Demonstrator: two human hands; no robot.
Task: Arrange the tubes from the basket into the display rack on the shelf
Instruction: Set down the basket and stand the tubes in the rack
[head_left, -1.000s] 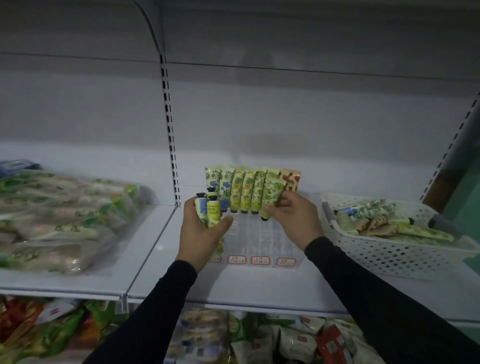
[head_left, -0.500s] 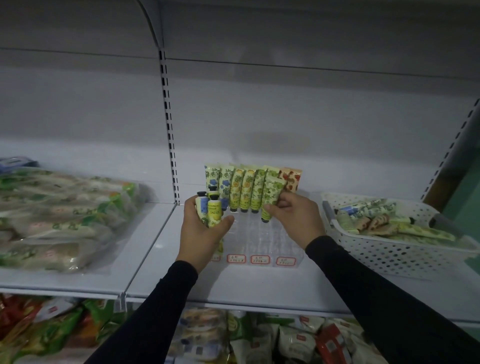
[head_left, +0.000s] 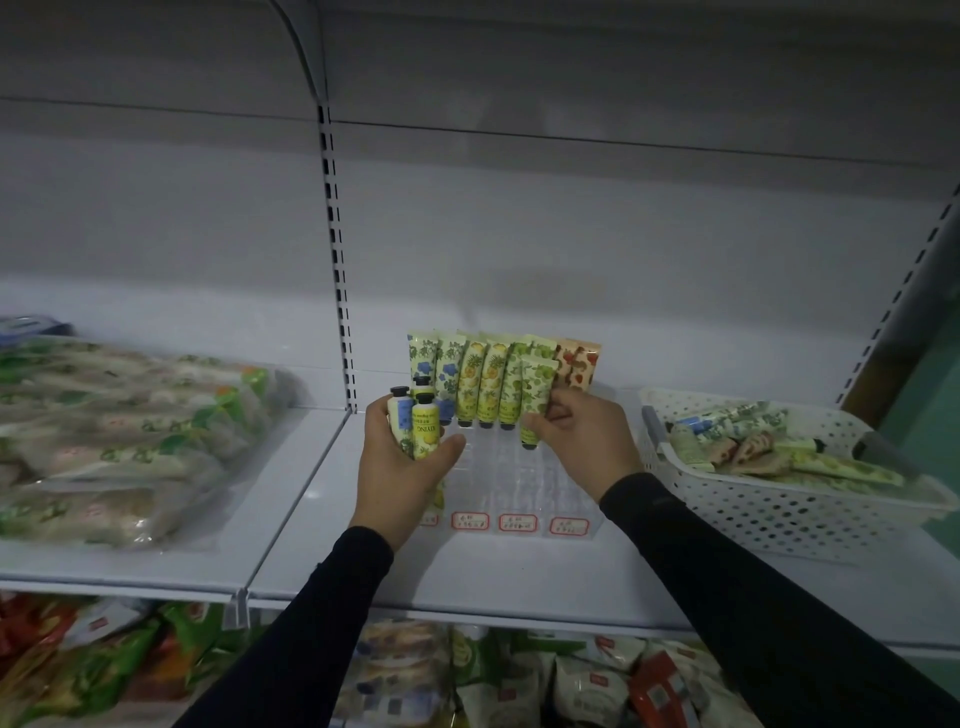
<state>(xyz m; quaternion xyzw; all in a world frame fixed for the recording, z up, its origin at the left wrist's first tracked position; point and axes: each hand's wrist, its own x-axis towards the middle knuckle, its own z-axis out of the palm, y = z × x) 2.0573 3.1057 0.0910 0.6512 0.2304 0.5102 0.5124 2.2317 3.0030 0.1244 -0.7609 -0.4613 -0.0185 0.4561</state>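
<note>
– What is the left hand (head_left: 402, 470) holding?
– A few tubes (head_left: 422, 423), fingers curled round them, caps up.
– And the right hand (head_left: 584, 441)?
– It pinches one green tube (head_left: 536, 400) over the clear rack (head_left: 519, 478) on the shelf (head_left: 519, 582). More lie in the basket (head_left: 779, 512).

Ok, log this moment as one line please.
left hand: holds spare tubes | right hand: lowering green tube into rack | basket: tubes remain

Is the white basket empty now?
No. The basket still has tubes lying flat in a pile inside it.
</note>
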